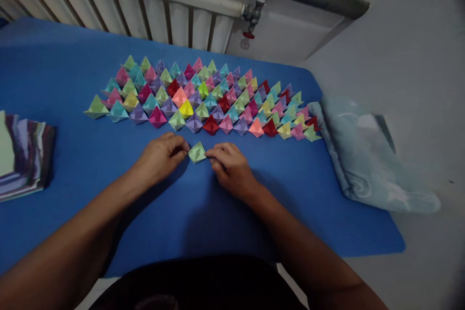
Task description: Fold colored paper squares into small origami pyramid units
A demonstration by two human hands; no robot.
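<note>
Between my two hands is a pale green folded paper boat, low over the blue tabletop. My left hand pinches its left tip between thumb and forefinger. At the opposite tip, my right hand grips the paper the same way, its other fingers curled. Just beyond the hands stand rows of small paper boats in green, blue, pink, purple, red and yellow, set close together. The nearest row lies a short way past my fingertips.
A stack of coloured paper sheets sits at the left. On the right, a folded light blue cloth hangs over the table edge against the wall. Behind the table are a white radiator and a pipe with a red-handled valve.
</note>
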